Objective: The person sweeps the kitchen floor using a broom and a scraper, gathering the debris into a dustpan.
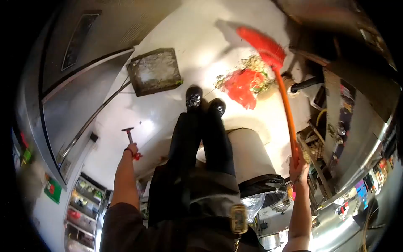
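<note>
My right hand (299,170) is closed round the orange handle of a red broom (268,49). The broom head is raised at the upper right, beside a heap of scraps (256,65) and a crumpled red plastic bag (243,87) on the floor. On the left side, my left hand (133,149) grips a small scraper-like tool (129,134) with a dark crossbar at its end; something red shows by the fingers. A dirty metal dustpan (154,72) with a long handle lies ahead of my shoes, apart from both hands.
A white bin (251,151) with a black liner stands right of my legs. Metal cabinets (79,105) line the left side. Shelves (84,206) hold items at the lower left. A metal-edged unit (357,122) and wooden pieces stand at the right.
</note>
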A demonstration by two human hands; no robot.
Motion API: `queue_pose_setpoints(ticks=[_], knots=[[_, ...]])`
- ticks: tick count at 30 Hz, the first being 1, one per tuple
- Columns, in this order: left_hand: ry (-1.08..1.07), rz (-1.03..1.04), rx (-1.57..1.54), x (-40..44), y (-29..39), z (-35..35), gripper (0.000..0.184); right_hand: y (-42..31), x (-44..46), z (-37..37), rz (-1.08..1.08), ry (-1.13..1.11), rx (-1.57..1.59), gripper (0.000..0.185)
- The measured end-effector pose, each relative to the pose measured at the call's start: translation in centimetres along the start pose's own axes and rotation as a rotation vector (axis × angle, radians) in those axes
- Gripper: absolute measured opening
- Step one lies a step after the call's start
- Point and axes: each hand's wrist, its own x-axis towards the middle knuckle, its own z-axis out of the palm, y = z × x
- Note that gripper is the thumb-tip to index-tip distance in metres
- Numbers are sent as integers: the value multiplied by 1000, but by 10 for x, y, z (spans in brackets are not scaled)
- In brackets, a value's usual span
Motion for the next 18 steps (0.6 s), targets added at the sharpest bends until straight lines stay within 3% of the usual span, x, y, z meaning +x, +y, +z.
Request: queue_pose_setpoints(ticks=[4,6,7,8,10,11,13,15,16,17,18], knots=[[75,55,-125,94,8,-37,27,-31,56,27,-83,61,54,52],[173,53,336,92,26,-29,41,-47,98,43,-294,147,-24,52],[227,54,565,89,44,-19,49,-56,121,54,-246,145,-29,50],[232,66,572,75,63,-2,49,-66,147,63,-359,180,-34,48],[608,216,1207,27,84,42,60,-99,192,76,-238,132,-77,48],[568,518,1324,19,82,43,63,-103,212,86,-422,221,-57,55],[507,744,1368,-96,123,94,61,-107,218,101,-381,181,-213,51],[621,1093,1581,-193,157,105,62,-97,204,102,-305,88,-363,50],[781,1174,1677,-237,173,102,67,-84,182,99,-260,17,-436,49],[949,1106,1746,-271,182,93,72,-56,161,98,-200,-37,-485,48],[977,1004,1730,-306,197,80,74,-28,139,92,-142,-91,-535,47]])
